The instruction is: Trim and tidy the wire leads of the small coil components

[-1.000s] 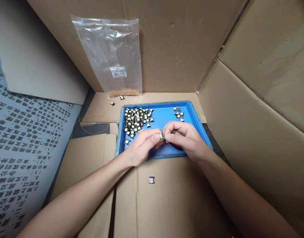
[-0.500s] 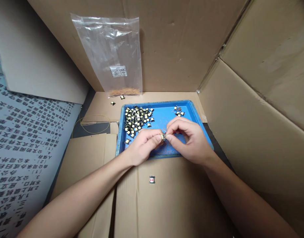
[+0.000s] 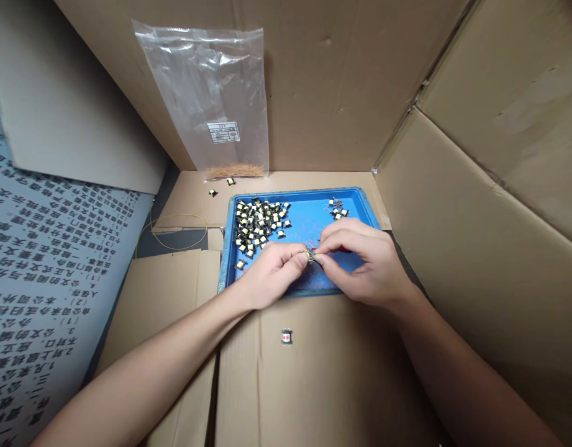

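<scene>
Over the blue tray [image 3: 224,248], my left hand [image 3: 277,273] pinches a small transformer [image 3: 310,256] with yellow tape and metal pins between thumb and forefinger. My right hand [image 3: 363,257] is closed in a pinch at the transformer's right side, its thumb and fingertip at the pins. What lies between those fingertips is too small to make out, perhaps a thin wire. Something red [image 3: 344,249] shows partly beneath my right hand. One transformer with a red-and-white mark [image 3: 286,336] lies on the cardboard in front of the tray.
A pile of yellow-taped transformers [image 3: 260,226] fills the tray's left side; several more [image 3: 339,213] lie at its back right. Behind stands a clear plastic bag [image 3: 211,81] with orange pieces at its bottom. Cardboard walls [image 3: 323,93] enclose the back and right. A yellow wire [image 3: 178,216] loops at left.
My right hand has shifted slightly to the right and its fingertips have moved a little at the transformer. My left hand keeps its hold.
</scene>
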The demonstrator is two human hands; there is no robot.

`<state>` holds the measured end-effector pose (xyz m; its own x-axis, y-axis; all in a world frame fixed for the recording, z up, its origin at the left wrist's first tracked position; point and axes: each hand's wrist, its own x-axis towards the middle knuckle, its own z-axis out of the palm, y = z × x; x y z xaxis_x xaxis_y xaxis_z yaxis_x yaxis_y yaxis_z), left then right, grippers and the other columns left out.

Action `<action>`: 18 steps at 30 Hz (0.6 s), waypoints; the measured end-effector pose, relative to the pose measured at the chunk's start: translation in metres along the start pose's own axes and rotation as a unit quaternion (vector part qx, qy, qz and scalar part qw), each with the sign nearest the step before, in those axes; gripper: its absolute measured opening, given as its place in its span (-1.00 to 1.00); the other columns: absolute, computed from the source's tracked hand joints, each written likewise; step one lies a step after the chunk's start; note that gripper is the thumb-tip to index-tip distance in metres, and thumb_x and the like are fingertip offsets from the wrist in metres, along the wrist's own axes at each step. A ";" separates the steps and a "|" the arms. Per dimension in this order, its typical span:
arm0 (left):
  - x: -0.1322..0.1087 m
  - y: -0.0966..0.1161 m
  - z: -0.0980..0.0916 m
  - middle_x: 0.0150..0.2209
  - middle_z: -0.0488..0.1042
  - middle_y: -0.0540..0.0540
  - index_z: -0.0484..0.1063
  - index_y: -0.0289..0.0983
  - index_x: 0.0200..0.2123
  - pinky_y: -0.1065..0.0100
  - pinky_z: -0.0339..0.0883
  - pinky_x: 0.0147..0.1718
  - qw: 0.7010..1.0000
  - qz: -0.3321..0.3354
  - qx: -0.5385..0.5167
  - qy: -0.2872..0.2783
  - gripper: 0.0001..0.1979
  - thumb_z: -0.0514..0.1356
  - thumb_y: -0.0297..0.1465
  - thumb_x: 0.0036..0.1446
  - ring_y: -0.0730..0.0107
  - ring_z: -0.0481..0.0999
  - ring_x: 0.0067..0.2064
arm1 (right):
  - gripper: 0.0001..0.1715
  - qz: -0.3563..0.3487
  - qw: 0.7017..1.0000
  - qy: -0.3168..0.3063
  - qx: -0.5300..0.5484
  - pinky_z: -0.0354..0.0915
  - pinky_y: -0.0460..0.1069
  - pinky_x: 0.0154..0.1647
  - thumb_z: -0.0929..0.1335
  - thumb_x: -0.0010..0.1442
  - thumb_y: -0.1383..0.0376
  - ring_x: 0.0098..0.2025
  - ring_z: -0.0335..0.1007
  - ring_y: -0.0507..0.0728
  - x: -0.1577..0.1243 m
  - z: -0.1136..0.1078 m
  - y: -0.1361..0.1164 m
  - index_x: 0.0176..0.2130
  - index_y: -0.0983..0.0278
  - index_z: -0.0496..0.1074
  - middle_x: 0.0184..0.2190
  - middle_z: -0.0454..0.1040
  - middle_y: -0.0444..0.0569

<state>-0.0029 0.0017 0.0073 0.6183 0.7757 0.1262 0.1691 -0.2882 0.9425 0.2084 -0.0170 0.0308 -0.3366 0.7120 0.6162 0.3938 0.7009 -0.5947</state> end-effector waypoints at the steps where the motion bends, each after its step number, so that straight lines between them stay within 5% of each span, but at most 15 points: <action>1: 0.000 0.001 0.000 -0.52 0.13 0.06 0.13 -0.24 -0.51 0.33 -0.03 -0.43 1.000 -0.002 0.006 0.000 -0.48 0.01 -0.05 0.45 0.46 0.09 -0.46 | -0.82 -0.010 1.000 -0.005 -0.014 0.34 0.10 -0.17 0.42 0.21 0.46 -0.23 0.52 0.17 0.000 -0.001 0.001 -0.29 0.16 0.45 -0.32 0.57 -0.05; 7: 0.003 0.009 0.002 -0.54 0.06 0.08 0.06 -0.22 -0.52 0.35 -0.05 -0.44 0.998 -0.027 0.057 -0.001 -0.56 0.01 -0.17 0.39 0.47 0.05 -0.46 | -0.81 -0.064 0.995 -0.031 -0.076 0.29 0.12 -0.15 0.41 0.20 0.47 -0.22 0.53 0.18 -0.001 -0.005 0.004 -0.28 0.18 0.42 -0.30 0.59 -0.04; 18: 0.005 0.010 0.007 -0.58 0.03 0.10 0.05 -0.22 -0.55 0.36 -0.06 -0.45 0.989 -0.048 0.137 0.040 -0.63 0.03 -0.28 0.31 0.49 0.05 -0.49 | -0.76 -0.048 0.994 -0.025 -0.093 0.24 0.12 -0.20 0.40 0.18 0.49 -0.29 0.44 0.17 -0.005 0.004 0.007 -0.32 0.17 0.32 -0.36 0.50 -0.06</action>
<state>0.0068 -0.0014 0.0156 0.5288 0.8454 0.0752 0.4316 -0.3442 0.8338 0.2092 -0.0155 0.0212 -0.4204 0.6473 0.6359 0.5074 0.7487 -0.4267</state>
